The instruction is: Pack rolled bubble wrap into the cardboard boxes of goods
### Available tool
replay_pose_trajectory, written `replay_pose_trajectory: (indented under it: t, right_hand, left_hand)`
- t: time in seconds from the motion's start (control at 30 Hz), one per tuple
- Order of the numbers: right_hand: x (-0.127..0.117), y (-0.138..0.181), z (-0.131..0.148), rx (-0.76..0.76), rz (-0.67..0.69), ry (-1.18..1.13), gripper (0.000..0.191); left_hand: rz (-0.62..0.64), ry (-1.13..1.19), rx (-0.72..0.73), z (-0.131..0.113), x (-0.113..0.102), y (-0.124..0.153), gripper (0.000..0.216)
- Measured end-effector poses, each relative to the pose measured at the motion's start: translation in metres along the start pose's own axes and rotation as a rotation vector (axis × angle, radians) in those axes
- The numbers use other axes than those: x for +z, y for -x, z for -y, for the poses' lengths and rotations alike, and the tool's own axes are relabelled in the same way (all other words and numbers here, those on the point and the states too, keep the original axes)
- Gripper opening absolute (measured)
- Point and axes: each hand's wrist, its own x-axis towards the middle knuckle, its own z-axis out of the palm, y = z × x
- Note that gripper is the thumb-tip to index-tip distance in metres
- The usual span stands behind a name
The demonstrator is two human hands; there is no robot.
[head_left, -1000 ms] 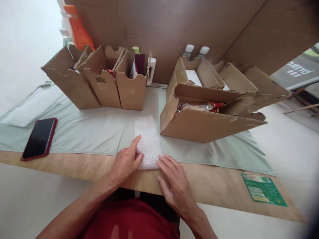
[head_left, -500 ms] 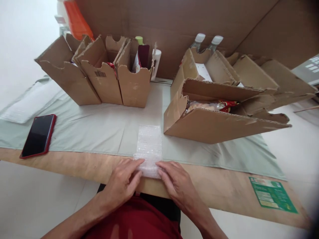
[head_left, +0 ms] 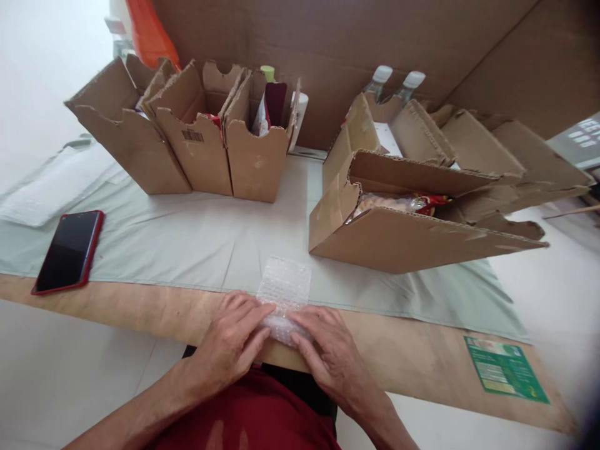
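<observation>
A strip of clear bubble wrap (head_left: 285, 281) lies near the table's front edge, its near end rolled or folded into a thicker bundle. Whatever may be inside the roll is hidden. My left hand (head_left: 237, 331) grips the left end of the bundle, fingers on top and thumb at the near side. At the right end, my right hand (head_left: 325, 344) holds it the same way. The far part of the strip lies flat on the pale green cloth (head_left: 197, 244).
Cardboard boxes stand behind, a left row (head_left: 255, 165) and a right group (head_left: 422, 240) holding packets. A phone (head_left: 69, 250) in a red case lies left, beside more bubble wrap (head_left: 51, 181). A green printed card (head_left: 506, 369) lies right. Bottles (head_left: 379, 81) stand at the back.
The flat part of the bubble wrap has become shorter, and its near end is rolled further. Both hands stay on the bundle, the right one slightly further over it.
</observation>
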Motion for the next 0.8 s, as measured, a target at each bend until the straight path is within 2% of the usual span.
replay_pose_trajectory:
  t: [0.1,0.2,0.3,0.37,0.43,0.5,0.57,0.67,0.73,0.8]
  right_hand:
    - [0.000,0.004,0.000,-0.016,-0.118,0.130,0.028]
    - [0.004,0.003,-0.001,-0.097,-0.036,0.218,0.030]
    - [0.010,-0.003,-0.006,-0.085,-0.023,0.191,0.028]
    - [0.012,-0.005,-0.009,0.028,-0.101,0.098,0.026]
    - [0.012,-0.006,-0.009,0.191,-0.143,-0.040,0.024]
    - [0.010,-0.005,-0.005,0.354,-0.117,-0.217,0.022]
    - [0.008,-0.004,0.003,0.464,-0.057,-0.411,0.023]
    - [0.006,0.001,0.014,0.447,0.009,-0.524,0.022]
    - [0.007,0.006,0.016,0.379,-0.067,-0.431,0.021]
    - [0.007,0.012,0.014,0.375,-0.158,-0.396,0.034]
  left_hand:
    - [0.004,-0.100,-0.091,0.006,0.005,-0.012,0.032]
    - [-0.039,-0.191,-0.113,0.013,0.012,-0.022,0.031]
    - [-0.128,-0.105,-0.132,0.012,0.010,-0.016,0.030]
    - [-0.207,0.049,-0.255,0.007,0.003,-0.005,0.030]
    - [-0.249,0.315,-0.488,-0.002,-0.006,0.006,0.030]
    - [-0.203,0.695,-0.742,-0.011,-0.011,0.013,0.037]
    - [-0.101,1.069,-0.897,-0.019,-0.010,0.012,0.049]
    - [-0.039,1.382,-0.958,-0.027,0.000,0.005,0.051]
    - [-0.074,1.429,-0.988,-0.030,0.007,0.001,0.047]
    - [-0.084,1.424,-0.988,-0.031,0.013,0.000,0.048]
